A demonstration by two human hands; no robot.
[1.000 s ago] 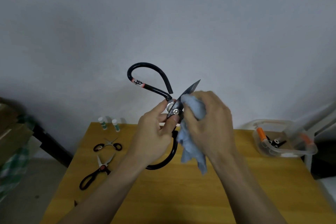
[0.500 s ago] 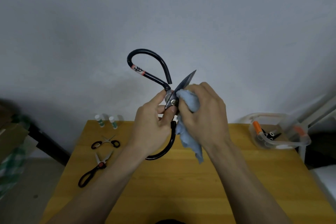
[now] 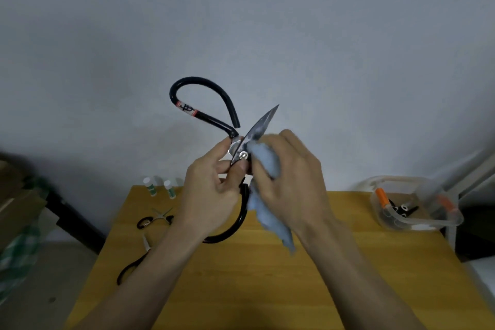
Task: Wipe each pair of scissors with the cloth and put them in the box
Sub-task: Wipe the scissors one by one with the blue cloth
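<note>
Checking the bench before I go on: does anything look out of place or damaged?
Nothing stands out. The left hand holds the large black scissors, the right hand wipes them with the cloth; two more pairs lie on the table.

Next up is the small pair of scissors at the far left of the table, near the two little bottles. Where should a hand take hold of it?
Take the small scissors by the dark loop handles at their left end, coming from above. They lie flat on the table with thin, pointed blades aimed right toward the bottles, so the handles look the safer, thicker grip.
</note>
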